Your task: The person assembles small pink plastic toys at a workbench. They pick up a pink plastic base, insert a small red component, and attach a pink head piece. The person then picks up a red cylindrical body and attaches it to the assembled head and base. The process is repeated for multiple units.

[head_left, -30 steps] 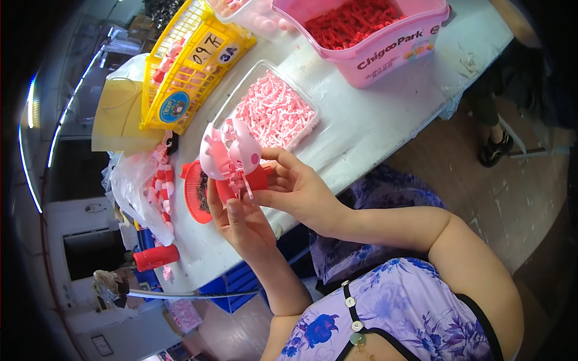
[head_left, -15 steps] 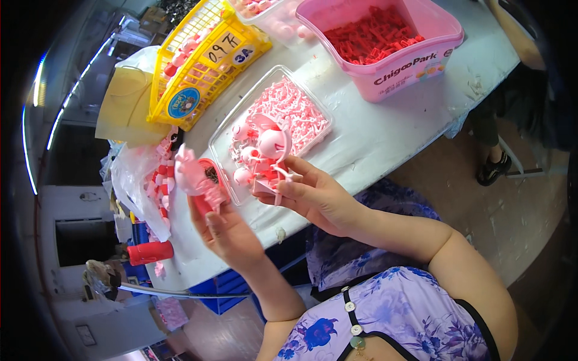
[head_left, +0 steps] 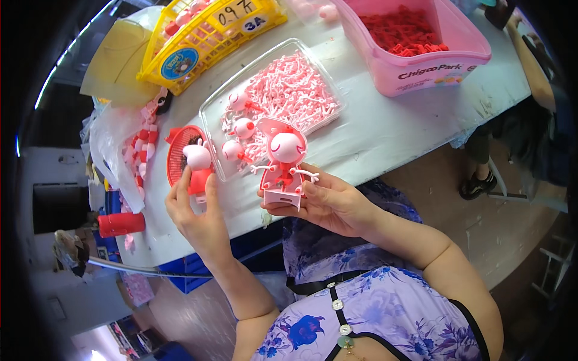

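Observation:
My right hand [head_left: 337, 204] is closed around the lower edge of an open toy figure shell [head_left: 286, 174]. Inside the pink shell sit a pale round face piece and red parts, with thin pink arms sticking out at both sides. My left hand [head_left: 198, 225] grips a toy figure front shell [head_left: 198, 171] with a pink head and red body between thumb and fingers. Behind that shell is a red mesh basket [head_left: 176, 159] with small dark pieces. Just beyond my hands lies a clear tray [head_left: 208, 123] of small pink arm parts and several round heads.
A yellow basket [head_left: 211, 45] of pink and red parts stands at the far left. Far right is a pink tub [head_left: 415, 81] of red pieces. A red cylinder [head_left: 121, 224] lies by the left edge. Another person's arm [head_left: 533, 66] shows at right.
My left hand has lowered and turned its front shell, so the red body now shows. My right hand has tipped the open shell upright, facing me. The view has shifted slightly.

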